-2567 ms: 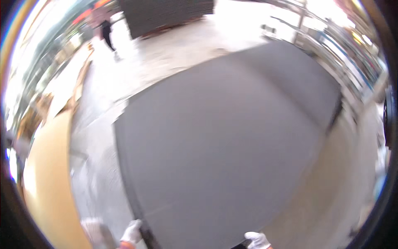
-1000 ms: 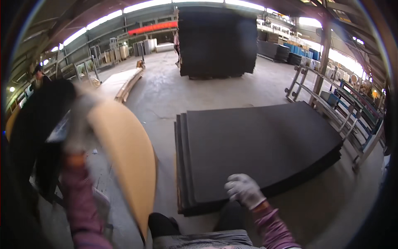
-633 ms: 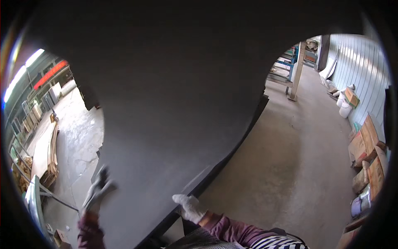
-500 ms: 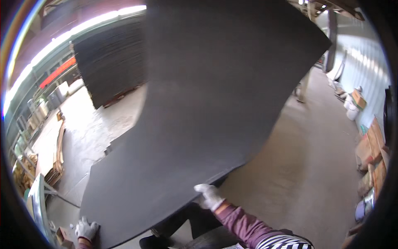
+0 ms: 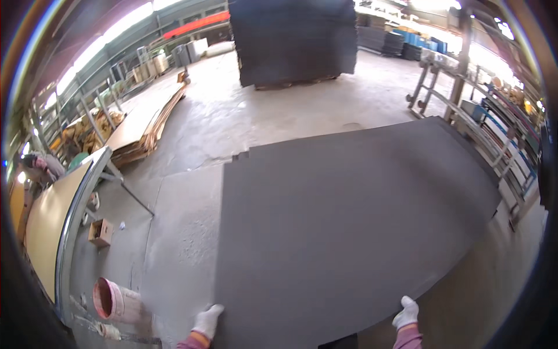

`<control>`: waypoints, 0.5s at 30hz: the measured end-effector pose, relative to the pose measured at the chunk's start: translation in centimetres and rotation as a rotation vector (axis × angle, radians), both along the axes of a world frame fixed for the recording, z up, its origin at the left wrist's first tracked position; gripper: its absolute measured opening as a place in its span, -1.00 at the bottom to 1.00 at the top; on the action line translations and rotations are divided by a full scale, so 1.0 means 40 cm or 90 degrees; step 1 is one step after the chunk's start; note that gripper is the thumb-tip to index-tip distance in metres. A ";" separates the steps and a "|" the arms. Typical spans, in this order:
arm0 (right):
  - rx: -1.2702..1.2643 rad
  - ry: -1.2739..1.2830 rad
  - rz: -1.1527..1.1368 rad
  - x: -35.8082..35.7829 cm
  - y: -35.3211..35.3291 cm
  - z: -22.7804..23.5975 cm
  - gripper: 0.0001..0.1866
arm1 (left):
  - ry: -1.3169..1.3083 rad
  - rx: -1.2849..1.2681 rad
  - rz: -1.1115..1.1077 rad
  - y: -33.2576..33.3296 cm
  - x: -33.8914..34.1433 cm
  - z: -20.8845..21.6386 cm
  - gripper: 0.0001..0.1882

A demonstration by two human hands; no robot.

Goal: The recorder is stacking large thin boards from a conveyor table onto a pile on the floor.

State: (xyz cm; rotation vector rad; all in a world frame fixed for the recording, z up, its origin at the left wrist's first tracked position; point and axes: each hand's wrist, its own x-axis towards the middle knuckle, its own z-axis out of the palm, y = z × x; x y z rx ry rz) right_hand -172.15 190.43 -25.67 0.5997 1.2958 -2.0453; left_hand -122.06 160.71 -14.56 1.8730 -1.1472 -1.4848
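A large dark grey flexible sheet (image 5: 349, 227) spreads flat in front of me, and the stepped edges at its far left corner suggest several sheets lie under it. White knit gloves cover both my hands. My left hand (image 5: 208, 321) is closed at the sheet's left edge, close to me; its fingertips are partly hidden. Further right, my right hand (image 5: 406, 312) grips the sheet's near edge, thumb on top and the fingers under it out of sight.
A tall stack of dark sheets (image 5: 296, 43) stands ahead. To the left are a pale-topped table (image 5: 51, 218), a pink-stained bucket (image 5: 119, 302), a cardboard box (image 5: 101, 232) and a pile of brown boards (image 5: 148, 125). Metal racks (image 5: 494, 136) line the right. A person (image 5: 46, 166) bends at far left.
The sheet, which rose high in a curve before me, now lies flat. My view has turned rightward. The left hand now holds the left edge, and the right hand remains at the near edge.
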 end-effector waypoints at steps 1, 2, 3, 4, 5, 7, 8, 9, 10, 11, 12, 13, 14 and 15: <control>0.016 -0.006 0.013 -0.072 0.000 -0.111 -0.76 | 0.044 -0.026 -0.009 -0.028 -0.090 -0.020 -0.64; 0.106 0.006 0.092 -0.136 0.012 -0.257 -0.80 | 0.070 -0.030 0.021 -0.062 -0.183 -0.059 -0.58; 0.196 0.016 0.180 -0.182 0.014 -0.345 -0.83 | 0.063 -0.009 -0.081 -0.106 -0.244 -0.109 -0.52; 0.214 0.004 0.208 -0.219 0.003 -0.369 -0.83 | -0.051 -0.048 -0.153 -0.127 -0.299 -0.134 -0.48; 0.244 -0.003 0.158 -0.265 -0.019 -0.379 -0.84 | -0.066 -0.058 -0.150 -0.142 -0.344 -0.199 -0.48; 0.230 0.018 0.144 -0.276 -0.081 -0.350 -0.84 | -0.190 -0.038 -0.183 -0.159 -0.394 -0.261 -0.49; 0.168 -0.034 0.072 -0.247 -0.131 -0.317 -0.78 | -0.298 -0.007 -0.210 -0.170 -0.397 -0.258 -0.51; 0.176 -0.040 0.067 -0.230 -0.117 -0.301 -0.76 | -0.367 0.002 -0.266 -0.176 -0.405 -0.243 -0.48; 0.176 -0.046 0.071 -0.228 -0.122 -0.302 -0.75 | -0.370 0.013 -0.262 -0.175 -0.410 -0.245 -0.48; 0.183 -0.050 0.078 -0.230 -0.118 -0.297 -0.75 | -0.368 0.006 -0.223 -0.171 -0.419 -0.250 -0.41; 0.170 -0.045 0.077 -0.230 -0.106 -0.291 -0.76 | -0.364 -0.003 -0.186 -0.168 -0.431 -0.255 -0.32; 0.155 -0.039 0.074 -0.227 -0.102 -0.294 -0.76 | -0.267 0.029 -0.145 -0.186 -0.453 -0.252 -0.19; 0.161 -0.042 0.078 -0.233 -0.098 -0.299 -0.76 | -0.155 0.026 -0.087 -0.192 -0.466 -0.285 -0.14; 0.180 -0.065 0.095 -0.247 -0.095 -0.302 -0.75 | -0.128 0.034 -0.106 -0.199 -0.455 -0.303 -0.18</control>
